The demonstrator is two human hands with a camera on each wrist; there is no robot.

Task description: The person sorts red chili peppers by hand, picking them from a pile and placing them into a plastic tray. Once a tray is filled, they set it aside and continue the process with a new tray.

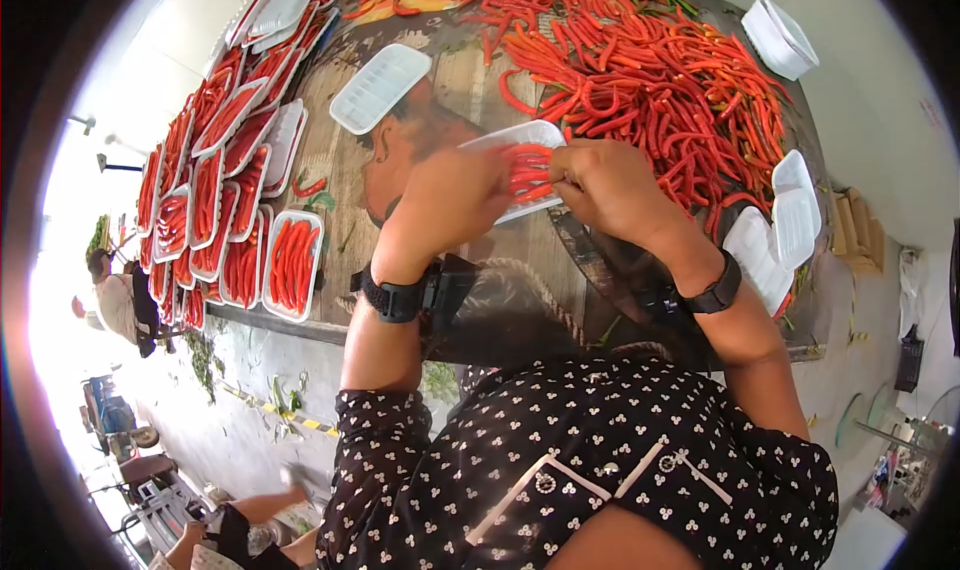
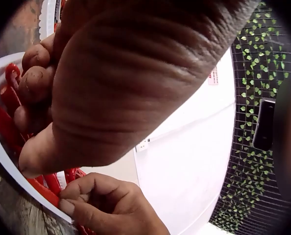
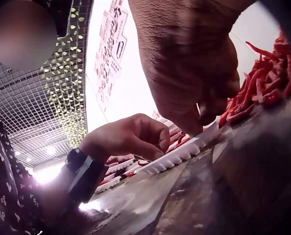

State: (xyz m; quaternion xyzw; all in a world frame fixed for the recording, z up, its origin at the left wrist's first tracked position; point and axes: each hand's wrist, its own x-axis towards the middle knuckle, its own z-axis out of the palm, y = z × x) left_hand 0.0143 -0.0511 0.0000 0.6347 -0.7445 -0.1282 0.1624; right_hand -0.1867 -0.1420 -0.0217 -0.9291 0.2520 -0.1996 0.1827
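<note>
Centre frame: left hand [image 1: 450, 205] and right hand [image 1: 610, 190], grips curled narrow on chillies [image 1: 528, 175] in a tray [image 1: 518, 133].

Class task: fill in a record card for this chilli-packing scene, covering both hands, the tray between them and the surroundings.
left hand: fingers curled over the chillies in the tray
right hand: pinches the tray at its rim
tray: white, partly filled, on the table
heap: loose red chillies beyond the hands
filled trays: rows at the left
empty trays: one beyond the left hand, stacks at right
</note>
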